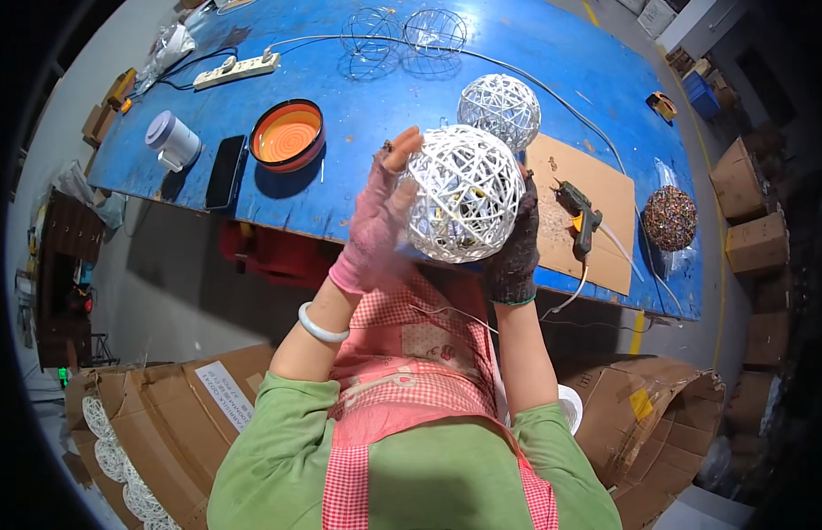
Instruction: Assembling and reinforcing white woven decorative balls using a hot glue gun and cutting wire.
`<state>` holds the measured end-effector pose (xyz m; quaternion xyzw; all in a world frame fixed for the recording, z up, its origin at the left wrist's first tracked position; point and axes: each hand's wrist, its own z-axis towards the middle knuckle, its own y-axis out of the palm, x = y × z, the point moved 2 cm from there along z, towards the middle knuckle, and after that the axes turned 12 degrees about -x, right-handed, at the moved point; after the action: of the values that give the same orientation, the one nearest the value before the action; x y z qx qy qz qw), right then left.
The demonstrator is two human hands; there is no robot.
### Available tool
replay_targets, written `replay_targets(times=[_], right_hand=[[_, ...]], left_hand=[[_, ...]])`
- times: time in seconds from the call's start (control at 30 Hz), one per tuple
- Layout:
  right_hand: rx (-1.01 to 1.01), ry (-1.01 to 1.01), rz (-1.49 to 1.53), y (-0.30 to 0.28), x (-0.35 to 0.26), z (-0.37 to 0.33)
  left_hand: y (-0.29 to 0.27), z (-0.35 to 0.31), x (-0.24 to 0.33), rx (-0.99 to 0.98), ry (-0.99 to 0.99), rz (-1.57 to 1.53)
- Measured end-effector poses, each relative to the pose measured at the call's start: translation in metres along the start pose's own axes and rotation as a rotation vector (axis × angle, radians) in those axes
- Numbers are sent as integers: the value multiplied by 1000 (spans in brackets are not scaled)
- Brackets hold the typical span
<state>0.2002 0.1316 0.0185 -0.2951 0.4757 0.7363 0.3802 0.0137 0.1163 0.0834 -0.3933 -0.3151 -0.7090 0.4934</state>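
Note:
A white woven ball [467,194], an openwork sphere of crossing strands, is held up over the table's near edge. My right hand [517,243], in a dark fingerless glove, grips it from the right, its fingers partly hidden behind the ball. Along the ball's left side is my left hand [380,216] in a pink fingerless glove. Its fingers are stretched upward and partly smeared by motion; whether they touch the ball I cannot tell. Just behind sits a second white woven ball [499,110]. A black glue gun [579,216] lies on a cardboard sheet [610,256] to the right.
On the blue table [358,110] stand an orange bowl [288,135], a phone [226,172], a lidded cup [173,141] and a power strip [237,71]. Wire frames [435,40] lie at the back; a brown beaded ball [670,218] sits right. A carton [155,406] holds white balls.

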Motion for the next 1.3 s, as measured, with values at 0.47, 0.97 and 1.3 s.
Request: replay_targets(times=[0.47, 0.97, 1.3], right_hand=[[-94, 145, -120, 48, -49, -26], [-171, 216, -190, 46, -47, -36], [-225, 273, 34, 14, -34, -35]], left_hand=[[-9, -27, 7, -76, -171, 61], [-12, -26, 15, -45, -407, -101], [-33, -30, 1, -108, -469, -246]])
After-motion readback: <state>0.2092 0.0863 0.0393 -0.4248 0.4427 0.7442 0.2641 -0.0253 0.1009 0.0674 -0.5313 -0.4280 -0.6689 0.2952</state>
